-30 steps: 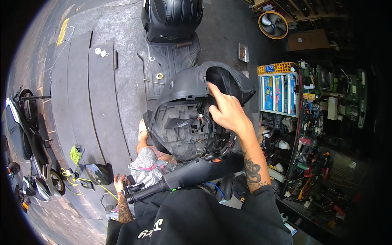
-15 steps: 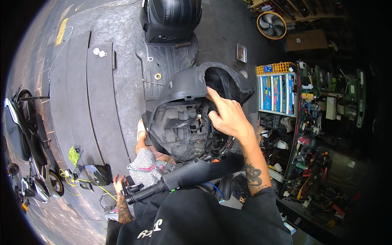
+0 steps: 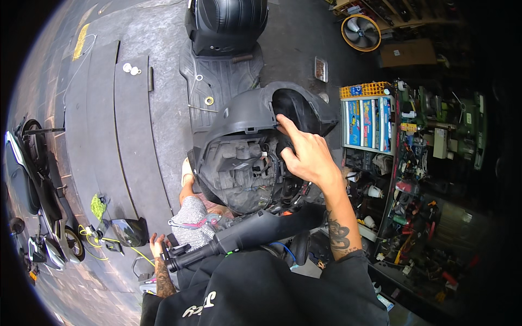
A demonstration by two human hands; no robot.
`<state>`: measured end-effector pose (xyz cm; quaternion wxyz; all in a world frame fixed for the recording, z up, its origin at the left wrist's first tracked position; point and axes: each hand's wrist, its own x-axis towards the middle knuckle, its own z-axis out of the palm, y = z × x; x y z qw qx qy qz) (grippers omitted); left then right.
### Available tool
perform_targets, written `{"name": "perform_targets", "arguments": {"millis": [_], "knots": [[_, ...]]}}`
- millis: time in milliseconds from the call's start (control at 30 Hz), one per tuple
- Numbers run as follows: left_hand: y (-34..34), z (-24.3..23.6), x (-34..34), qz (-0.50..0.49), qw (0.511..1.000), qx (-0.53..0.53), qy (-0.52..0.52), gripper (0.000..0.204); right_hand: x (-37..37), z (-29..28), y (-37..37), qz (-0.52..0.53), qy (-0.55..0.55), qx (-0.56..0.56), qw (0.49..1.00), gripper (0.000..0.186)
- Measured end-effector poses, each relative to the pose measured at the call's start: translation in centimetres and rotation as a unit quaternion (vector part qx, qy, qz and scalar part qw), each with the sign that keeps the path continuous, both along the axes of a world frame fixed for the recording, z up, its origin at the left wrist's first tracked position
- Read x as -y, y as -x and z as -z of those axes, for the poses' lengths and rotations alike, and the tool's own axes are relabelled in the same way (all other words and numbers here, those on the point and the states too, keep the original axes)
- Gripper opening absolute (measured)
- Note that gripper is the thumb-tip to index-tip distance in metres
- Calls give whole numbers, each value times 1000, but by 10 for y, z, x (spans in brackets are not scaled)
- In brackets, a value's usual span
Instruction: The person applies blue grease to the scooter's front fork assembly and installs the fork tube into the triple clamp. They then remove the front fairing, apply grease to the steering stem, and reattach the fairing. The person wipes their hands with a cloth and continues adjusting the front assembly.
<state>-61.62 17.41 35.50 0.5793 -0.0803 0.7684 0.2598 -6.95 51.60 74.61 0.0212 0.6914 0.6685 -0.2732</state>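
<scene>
My right hand (image 3: pixel 309 155) reaches over a scooter's partly dismantled front, with its index fingertip on the inner rim of a dark grey plastic panel (image 3: pixel 239 110) and its thumb apart. The other fingers curl downward and are partly hidden. Below the panel lies an exposed black housing (image 3: pixel 228 168) with wiring. A long black handlebar cover (image 3: pixel 261 233) crosses near my body. My left hand (image 3: pixel 159 243) is beside the handlebar's left end, fingers loosely bent and apart, with nothing visible in it.
The scooter's seat (image 3: pixel 225 24) and footboard (image 3: pixel 201 76) are ahead. A motorcycle (image 3: pixel 30 179) stands left, near a yellow cable (image 3: pixel 138 252). A leg in grey shorts (image 3: pixel 193 220) shows beside the housing. A cluttered tool cart (image 3: pixel 413 185) and fan (image 3: pixel 360 33) are at the right.
My right hand has shifted slightly down and right, its index fingertip staying at the panel's rim. The whole view has drifted slightly leftward. My left hand looks the same.
</scene>
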Motion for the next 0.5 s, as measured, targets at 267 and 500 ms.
{"name": "perform_targets", "arguments": {"millis": [267,500], "knots": [[-2,-2,-3,13,1000,7,-24,73,-13,14,0,4,-11,-7,1000,74],[-4,-7,-5,-63,998,2,-20,74,-8,6,-7,-21,-17,-4,1000,69]]}}
